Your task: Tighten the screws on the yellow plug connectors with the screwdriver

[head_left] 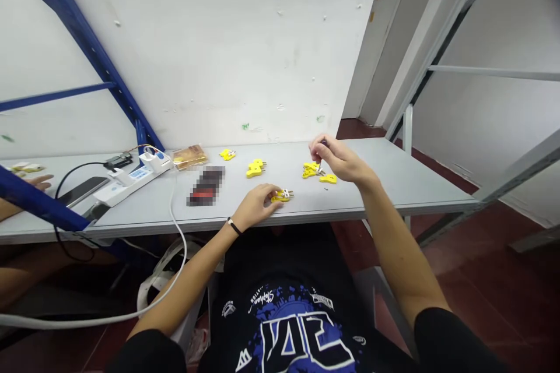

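My left hand (256, 204) rests on the grey table (394, 178) near its front edge, fingers closed on a small yellow plug part (282, 195) with metal prongs. My right hand (339, 158) hovers just above the table further back, thumb and fingers pinched on a small dark piece I cannot make out. Right below it lie a few yellow parts (311, 170) and one more yellow part (328, 179). Other yellow parts sit at the middle (255, 168) and further back (227, 154).
A white power strip (131, 178) with cables lies at the left, beside a dark phone (81, 189), a brownish packet (189, 157) and a blurred dark object (206, 185). Blue shelf struts (35, 201) cross the left side. Another person's hand (37, 182) shows at far left.
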A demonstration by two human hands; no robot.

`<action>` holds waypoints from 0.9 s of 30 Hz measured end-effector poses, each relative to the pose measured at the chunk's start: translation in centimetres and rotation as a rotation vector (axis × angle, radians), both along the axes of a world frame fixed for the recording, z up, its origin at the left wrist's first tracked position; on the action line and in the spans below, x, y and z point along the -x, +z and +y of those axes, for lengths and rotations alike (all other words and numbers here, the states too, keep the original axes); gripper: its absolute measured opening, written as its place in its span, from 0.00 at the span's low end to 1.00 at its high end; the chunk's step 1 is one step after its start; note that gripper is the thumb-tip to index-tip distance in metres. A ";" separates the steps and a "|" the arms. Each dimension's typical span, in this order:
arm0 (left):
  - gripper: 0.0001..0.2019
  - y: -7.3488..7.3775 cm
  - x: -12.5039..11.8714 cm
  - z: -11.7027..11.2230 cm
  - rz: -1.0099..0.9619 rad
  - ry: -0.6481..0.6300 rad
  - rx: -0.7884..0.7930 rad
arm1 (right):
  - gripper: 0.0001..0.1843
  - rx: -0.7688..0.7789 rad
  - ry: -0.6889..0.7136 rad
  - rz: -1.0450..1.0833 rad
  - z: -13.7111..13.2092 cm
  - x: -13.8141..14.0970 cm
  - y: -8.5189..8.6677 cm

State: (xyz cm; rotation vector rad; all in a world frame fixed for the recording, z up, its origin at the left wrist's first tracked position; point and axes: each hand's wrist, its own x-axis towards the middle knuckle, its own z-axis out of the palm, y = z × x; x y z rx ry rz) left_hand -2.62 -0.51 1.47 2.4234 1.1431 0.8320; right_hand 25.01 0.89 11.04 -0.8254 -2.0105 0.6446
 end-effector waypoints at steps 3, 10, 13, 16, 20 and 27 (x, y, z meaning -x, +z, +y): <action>0.18 0.1 0.0 -0.1 0.007 0.012 -0.023 | 0.20 -0.079 0.041 -0.101 0.5 2.6 -1.5; 0.19 0.0 0.2 -0.1 0.039 -0.030 -0.053 | 0.20 -0.067 -0.075 -0.058 1.1 5.2 -3.7; 0.16 -0.1 0.1 -0.1 0.054 -0.042 -0.063 | 0.19 -0.058 -0.064 -0.028 1.0 5.8 -4.1; 0.12 -0.2 0.1 0.0 0.057 -0.044 -0.084 | 0.19 -0.094 -0.059 0.020 1.2 6.4 -4.9; 0.11 -0.3 0.0 0.0 0.051 -0.040 -0.094 | 0.19 -0.113 -0.037 0.066 1.7 6.9 -5.8; 0.12 -0.3 0.0 0.1 0.051 -0.044 -0.095 | 0.18 -0.112 -0.028 0.082 1.7 6.7 -5.8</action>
